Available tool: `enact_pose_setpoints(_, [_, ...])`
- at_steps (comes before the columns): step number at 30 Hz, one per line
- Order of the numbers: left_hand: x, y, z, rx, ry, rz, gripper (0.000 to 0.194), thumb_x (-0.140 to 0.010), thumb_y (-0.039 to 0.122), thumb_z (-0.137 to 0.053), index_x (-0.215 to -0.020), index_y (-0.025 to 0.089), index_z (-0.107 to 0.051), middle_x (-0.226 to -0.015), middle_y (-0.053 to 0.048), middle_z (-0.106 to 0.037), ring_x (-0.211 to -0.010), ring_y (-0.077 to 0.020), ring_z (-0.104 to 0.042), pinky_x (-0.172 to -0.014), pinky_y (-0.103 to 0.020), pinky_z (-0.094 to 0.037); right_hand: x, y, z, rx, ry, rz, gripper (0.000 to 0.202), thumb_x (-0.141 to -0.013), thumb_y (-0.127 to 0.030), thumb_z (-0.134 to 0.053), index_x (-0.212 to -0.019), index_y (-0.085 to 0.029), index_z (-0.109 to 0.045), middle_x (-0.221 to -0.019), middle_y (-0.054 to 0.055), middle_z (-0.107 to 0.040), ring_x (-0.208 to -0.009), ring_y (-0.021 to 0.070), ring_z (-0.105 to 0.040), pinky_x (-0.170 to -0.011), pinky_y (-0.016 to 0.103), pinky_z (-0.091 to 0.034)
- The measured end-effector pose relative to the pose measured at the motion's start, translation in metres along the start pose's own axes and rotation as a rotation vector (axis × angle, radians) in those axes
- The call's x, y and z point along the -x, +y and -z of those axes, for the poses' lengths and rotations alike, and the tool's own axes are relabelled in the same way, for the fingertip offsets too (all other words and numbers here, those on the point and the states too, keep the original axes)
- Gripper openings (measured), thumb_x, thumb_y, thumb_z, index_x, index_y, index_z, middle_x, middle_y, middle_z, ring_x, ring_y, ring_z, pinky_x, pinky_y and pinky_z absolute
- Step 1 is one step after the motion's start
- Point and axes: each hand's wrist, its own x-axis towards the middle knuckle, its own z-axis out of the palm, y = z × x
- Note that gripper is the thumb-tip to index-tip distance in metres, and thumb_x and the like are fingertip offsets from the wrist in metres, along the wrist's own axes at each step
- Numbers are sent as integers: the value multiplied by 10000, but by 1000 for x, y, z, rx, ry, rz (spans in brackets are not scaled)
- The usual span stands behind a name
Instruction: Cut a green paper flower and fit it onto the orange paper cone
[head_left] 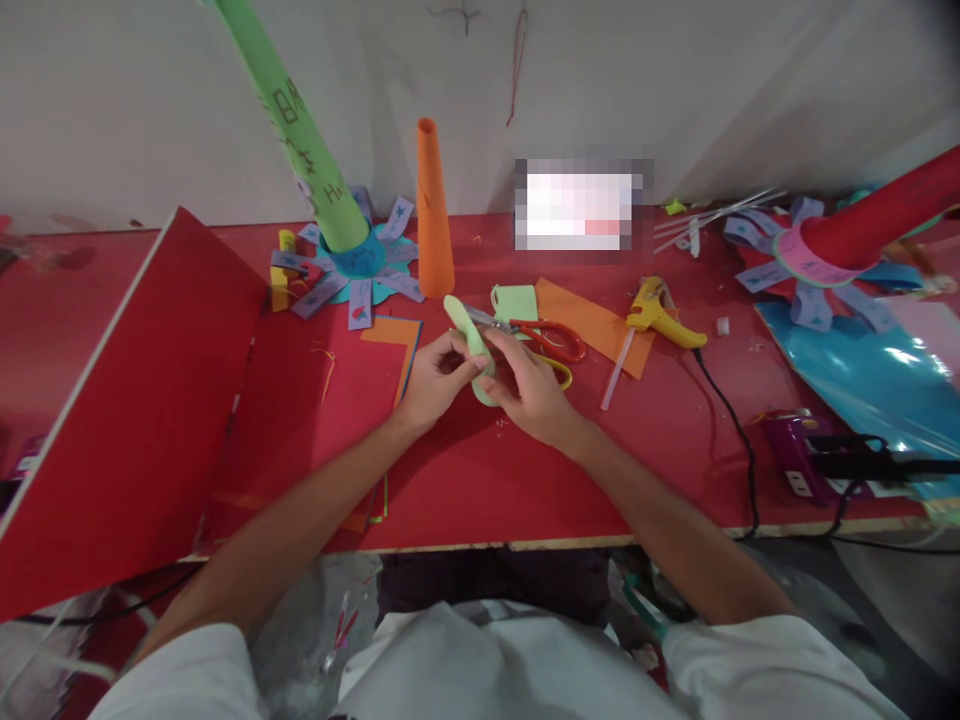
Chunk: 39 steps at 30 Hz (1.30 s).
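Note:
A curled pale green paper strip (469, 325) is held between both hands above the red table (480, 490). My left hand (436, 380) pinches it from the left with thumb and fingers. From the right, my right hand (531, 385) has its thumb and fingers closed on the same strip. Just beyond the hands lie scissors (559, 340) with red and yellow handles, partly covered by my right hand. Behind them are a small pale green paper piece (517, 302) and an orange paper sheet (574, 315). An orange paper cone (435, 220) stands upright behind the strip.
A yellow glue gun (664, 315) with a black cord lies to the right, near a purple box (802, 455). Paper flower models with a green tube (300, 140) and a red tube (885, 215) stand on either side. A red board (142, 420) rises at left.

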Motion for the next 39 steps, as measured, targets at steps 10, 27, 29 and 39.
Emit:
enact_pose_setpoints(10, [3,3,-2,-46,-5,-40,536,-790,656,-872,-711,197,-606,-688,16,-589,-658,-122,-555,-625,-253,-483,-1,-8,-10,-122,-43,-54,804,-1001,-276,-643,-1711,-324,-270,-1689,122,-498,-1563,326,-498,-1263,575,-459])
enact_pose_setpoints(27, [0,0,0,14,-71,-35,433,-881,581,-829,-774,185,-693,-699,6,-628,-577,-89,-554,-545,-214,-461,-5,-10,-6,-399,104,-203,552,-1007,-527,-658,-1482,-266,-556,-1540,123,-634,-1439,333,-599,-1225,509,-492])
enact_pose_setpoints(29, [0,0,1,8,-82,-43,406,-903,564,-813,-801,187,-701,-716,5,-624,-593,-92,-556,-561,-222,-461,-6,-8,-6,-464,125,-224,549,-990,-562,-679,-1439,-261,-581,-1534,125,-638,-1442,334,-595,-1232,505,-483])
enact_pose_setpoints(39, [-5,1,11,-92,30,-135,511,-937,574,-741,-694,200,-491,-786,5,-469,-768,-156,-462,-740,-313,-391,-8,7,-5,-765,318,-349,591,-956,-626,-679,-1466,-375,-515,-1516,61,-650,-1370,309,-649,-1110,500,-582])
